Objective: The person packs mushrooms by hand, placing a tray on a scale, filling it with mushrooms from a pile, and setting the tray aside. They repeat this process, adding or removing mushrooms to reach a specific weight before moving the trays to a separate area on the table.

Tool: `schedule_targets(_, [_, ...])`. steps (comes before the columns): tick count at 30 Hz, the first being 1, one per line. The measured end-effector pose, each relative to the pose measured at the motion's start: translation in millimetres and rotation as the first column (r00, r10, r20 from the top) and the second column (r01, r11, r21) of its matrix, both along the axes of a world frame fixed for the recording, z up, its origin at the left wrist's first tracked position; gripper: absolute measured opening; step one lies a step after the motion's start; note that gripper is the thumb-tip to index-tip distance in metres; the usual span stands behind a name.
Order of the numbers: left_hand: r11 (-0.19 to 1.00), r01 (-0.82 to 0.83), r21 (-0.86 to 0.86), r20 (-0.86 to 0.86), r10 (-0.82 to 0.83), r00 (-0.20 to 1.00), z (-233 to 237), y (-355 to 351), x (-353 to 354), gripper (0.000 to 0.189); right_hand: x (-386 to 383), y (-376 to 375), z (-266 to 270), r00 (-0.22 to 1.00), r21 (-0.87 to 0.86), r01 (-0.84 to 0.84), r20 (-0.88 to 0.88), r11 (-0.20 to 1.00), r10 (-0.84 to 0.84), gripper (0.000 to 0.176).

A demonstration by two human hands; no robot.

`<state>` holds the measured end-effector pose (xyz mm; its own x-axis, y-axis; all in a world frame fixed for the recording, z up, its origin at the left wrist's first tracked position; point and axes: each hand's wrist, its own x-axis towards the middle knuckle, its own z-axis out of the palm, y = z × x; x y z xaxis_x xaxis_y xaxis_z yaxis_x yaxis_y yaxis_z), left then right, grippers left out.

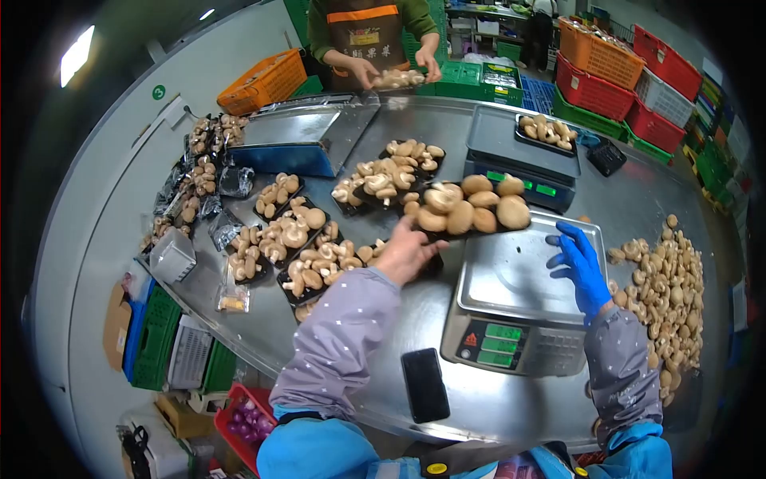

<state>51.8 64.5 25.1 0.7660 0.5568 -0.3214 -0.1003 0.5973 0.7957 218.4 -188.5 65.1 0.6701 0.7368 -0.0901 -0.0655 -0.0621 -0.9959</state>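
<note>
My bare left hand (407,251) grips the left end of a black tray of mushrooms (471,209), held up just left of and behind the scale's plate. Over the right side of the weighing scale (511,279) is my right hand (580,263) in a blue glove, its fingers apart and holding nothing. The scale's metal plate carries only a small dark speck, and its green displays are lit. Filled mushroom trays (319,263) crowd the table left of my left hand. A heap of loose mushrooms (666,299) lies to the right of my gloved hand.
A black phone (424,385) lies near the front edge. Behind stands a second scale (523,144) bearing a mushroom tray (547,132). Across the table (399,319) a co-worker (367,40) handles mushrooms beside a wrapping machine (291,136). Stacked crates (594,88) stand at back right.
</note>
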Motion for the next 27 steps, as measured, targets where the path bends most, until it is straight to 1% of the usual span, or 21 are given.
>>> schedule_targets(1, [1.000,-0.022,-0.009,0.005,0.022,1.000,2,23,-7,0.054,-4,4,2,1.000,0.007,-0.003,0.007,1.000,0.003,0.040])
schedule_targets(3, [0.984,-0.176,0.035,0.007,0.176,0.984,13,66,-18,0.053,-8,5,2,0.998,-0.060,-0.037,0.041,0.997,0.040,0.037])
schedule_targets(4, [0.966,-0.231,0.112,0.054,0.226,0.973,14,90,-23,0.053,-9,4,1,0.999,-0.077,-0.021,0.040,0.997,0.024,0.035])
schedule_targets(5, [0.941,-0.300,0.160,0.054,0.295,0.954,24,107,-29,0.054,-8,1,-1,0.999,-0.089,-0.017,0.030,0.996,0.019,0.034])
schedule_targets(6, [0.916,-0.377,0.134,0.063,0.372,0.926,16,140,-31,0.056,-6,-4,-5,0.999,-0.123,0.013,0.039,0.992,-0.009,0.033])
schedule_targets(7, [0.896,-0.426,0.124,0.026,0.426,0.904,24,158,-35,0.055,-4,-9,-9,0.998,-0.156,0.045,0.049,0.987,-0.037,0.033])
schedule_targets(9, [0.825,-0.540,0.167,0.114,0.528,0.842,19,203,-38,0.048,0,-23,-14,0.993,-0.211,0.114,0.049,0.971,-0.105,0.033])
schedule_targets(10, [0.809,-0.553,0.198,0.136,0.536,0.833,26,211,-44,0.042,-1,-29,-13,0.986,-0.236,0.164,0.052,0.958,-0.156,0.033])
schedule_targets(12, [0.780,-0.584,0.224,0.209,0.547,0.811,0,265,-48,0.039,4,-47,-20,0.970,-0.285,0.243,0.056,0.927,-0.237,0.033])
schedule_targets(13, [0.758,-0.618,0.210,0.233,0.575,0.785,-11,287,-50,0.038,4,-55,-21,0.959,-0.303,0.281,0.060,0.911,-0.276,0.033])
schedule_targets(15, [0.721,-0.678,0.145,0.197,0.651,0.734,-15,310,-49,0.037,11,-76,-31,0.945,-0.327,0.326,0.082,0.887,-0.317,0.029])
schedule_targets(16, [0.720,-0.686,0.109,0.198,0.660,0.724,-18,321,-49,0.037,10,-82,-31,0.929,-0.349,0.367,0.086,0.863,-0.360,0.027])
schedule_targets(17, [0.717,-0.693,0.073,0.199,0.670,0.715,-19,330,-48,0.037,10,-88,-30,0.925,-0.351,0.375,0.088,0.858,-0.369,0.027])
schedule_targets(18, [0.702,-0.703,0.114,0.205,0.675,0.708,-22,336,-46,0.037,10,-94,-29,0.917,-0.378,0.395,0.106,0.838,-0.385,0.027])
schedule_targets(19, [0.678,-0.730,0.087,0.191,0.707,0.681,-23,343,-44,0.031,11,-100,-32,0.909,-0.404,0.413,0.123,0.816,-0.399,0.027])
schedule_targets(20, [0.552,-0.348,0.758,-0.131,0.652,0.747,-27,354,-50,0.027,13,-108,-39,0.896,-0.403,0.442,0.146,0.801,-0.420,0.027])
schedule_targets(21, [0.231,0.351,0.908,-0.403,0.712,0.575,-34,363,-54,0.024,12,-108,-38,0.892,-0.407,0.448,0.146,0.796,-0.427,0.027])
schedule_targets(22, [0.016,0.522,0.853,-0.275,0.864,0.422,-34,361,-54,0.038,10,-108,-34,0.891,-0.420,0.449,0.141,0.788,-0.432,0.027])
schedule_targets(23, [-0.186,0.152,0.971,0.058,0.794,0.605,-130,474,-60,0.049,9,-109,-31,0.890,-0.434,0.449,0.136,0.781,-0.436,0.026])
schedule_targets(25, [-0.004,-0.001,1.000,0.003,0.745,0.667,-121,468,-58,0.047,10,-112,-30,0.893,-0.444,0.442,0.142,0.779,-0.426,0.025])
schedule_targets(27, [-0.014,0.022,1.000,-0.004,0.741,0.671,-91,425,-54,0.046,12,-121,-33,0.894,-0.445,0.447,0.194,0.776,-0.404,0.026])
